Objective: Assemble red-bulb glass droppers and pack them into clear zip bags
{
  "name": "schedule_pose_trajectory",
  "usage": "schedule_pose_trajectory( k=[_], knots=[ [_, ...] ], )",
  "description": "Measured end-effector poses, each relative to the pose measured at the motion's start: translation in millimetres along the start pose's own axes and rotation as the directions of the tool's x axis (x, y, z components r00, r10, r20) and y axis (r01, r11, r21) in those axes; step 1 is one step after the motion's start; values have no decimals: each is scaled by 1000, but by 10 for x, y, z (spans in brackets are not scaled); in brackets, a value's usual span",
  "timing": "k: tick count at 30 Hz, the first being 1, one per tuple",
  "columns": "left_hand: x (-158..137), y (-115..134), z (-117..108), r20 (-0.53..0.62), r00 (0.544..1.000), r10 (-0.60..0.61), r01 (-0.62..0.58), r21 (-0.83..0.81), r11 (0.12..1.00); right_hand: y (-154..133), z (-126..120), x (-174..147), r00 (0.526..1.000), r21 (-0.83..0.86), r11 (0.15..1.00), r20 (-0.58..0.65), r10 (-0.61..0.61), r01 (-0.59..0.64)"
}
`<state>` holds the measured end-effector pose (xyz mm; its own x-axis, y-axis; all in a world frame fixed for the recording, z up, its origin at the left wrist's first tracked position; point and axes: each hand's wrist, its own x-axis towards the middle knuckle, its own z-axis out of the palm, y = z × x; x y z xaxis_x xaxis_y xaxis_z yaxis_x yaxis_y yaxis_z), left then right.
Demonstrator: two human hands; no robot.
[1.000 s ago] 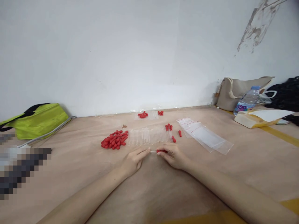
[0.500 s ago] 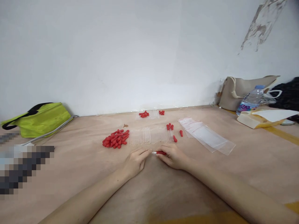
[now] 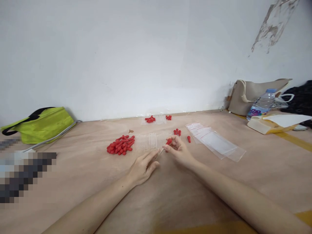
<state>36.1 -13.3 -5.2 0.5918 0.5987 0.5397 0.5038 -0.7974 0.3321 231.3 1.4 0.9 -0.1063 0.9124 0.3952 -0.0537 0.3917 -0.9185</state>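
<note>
A glass dropper [image 3: 160, 153] with a red rubber bulb [image 3: 169, 141] slants between my hands. My right hand [image 3: 179, 152] is closed around its bulb end, with the thumb and fingers near the joint of bulb and tube. My left hand [image 3: 142, 167] rests at the dropper's lower end, thumb and fingers apart, the tube reaching into the gap. Just beyond lies a row of clear glass tubes [image 3: 146, 142], with a pile of red bulbs [image 3: 120, 146] on its left. Several bulb-topped droppers [image 3: 177, 132] stand at the row's right end, partly hidden by my right hand.
Clear zip bags [image 3: 214, 141] and a loose red bulb [image 3: 188, 139] lie to the right. More red bulbs [image 3: 150, 119] lie by the wall. A yellow-green bag [image 3: 46, 125] sits left; a water bottle [image 3: 262, 105] and a beige bag [image 3: 253, 92] stand at right.
The dropper has turned from level to slanted, bulb end up, as my right hand lifted away. My left thumb and fingers have spread from the tube's tip.
</note>
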Motion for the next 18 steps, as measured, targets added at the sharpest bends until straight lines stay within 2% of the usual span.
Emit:
schedule_pose_trajectory(
  k=[2,4,5,7,9,11,18],
  knots=[
    [18,26,-35,7,998,-56,56,14,998,-32,-179,158,994,-79,996,-110,21,-29],
    [40,51,-57,6,996,-94,94,22,995,-57,-448,371,967,-224,967,-244,66,-122],
    [50,61,-60,19,995,-96,96,20,995,-57,-591,484,947,-319,932,-314,69,-173],
    [62,76,-56,47,996,-79,79,12,997,-24,-835,688,916,-531,783,-383,121,-325],
    [63,80,-46,67,996,-66,66,5,998,50,-964,835,909,-591,718,-392,143,-368],
    [57,76,-37,64,995,-70,70,8,998,147,-966,919,917,-637,679,-371,144,-364],
    [48,55,-36,90,993,-80,80,10,997,411,-664,975,960,-804,534,-274,61,-264]
  ],
)
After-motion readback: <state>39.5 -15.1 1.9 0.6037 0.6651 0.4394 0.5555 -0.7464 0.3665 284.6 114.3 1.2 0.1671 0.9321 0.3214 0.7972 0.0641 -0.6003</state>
